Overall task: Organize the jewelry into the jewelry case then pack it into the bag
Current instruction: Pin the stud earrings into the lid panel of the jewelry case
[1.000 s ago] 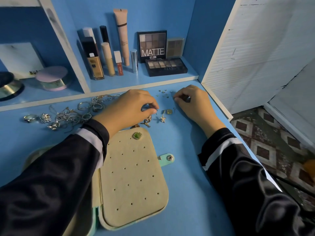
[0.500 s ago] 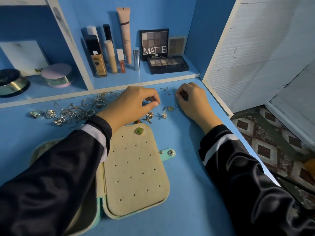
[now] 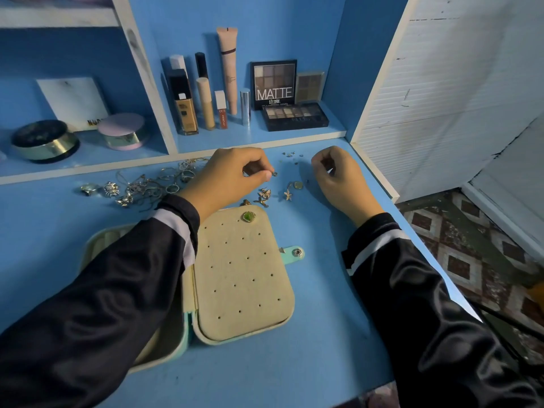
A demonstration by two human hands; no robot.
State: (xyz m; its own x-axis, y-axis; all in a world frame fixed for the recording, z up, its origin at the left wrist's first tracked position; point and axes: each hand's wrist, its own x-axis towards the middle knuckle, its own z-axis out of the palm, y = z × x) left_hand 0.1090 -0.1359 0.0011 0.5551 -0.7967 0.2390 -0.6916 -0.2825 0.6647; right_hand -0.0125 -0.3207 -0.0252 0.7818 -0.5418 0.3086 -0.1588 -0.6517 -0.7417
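Blue surface (image 3: pixel 323 334), centre frame: the open jewelry case (image 3: pixel 244 275) lies flat, a green stud (image 3: pixel 249 216) pinned at its top. Above it the left hand (image 3: pixel 232 175) pinches a tiny piece (image 3: pixel 275 173); the right hand (image 3: pixel 338 175) is curled, its hold impossible to tell. At left sits tangled jewelry (image 3: pixel 147 187).

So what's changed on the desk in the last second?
The right hand drew back rightward, away from the loose studs, fingers curled. The left hand pinches a tiny piece at its fingertips, barely shifted. The jewelry case, green earring and chain pile stayed put.
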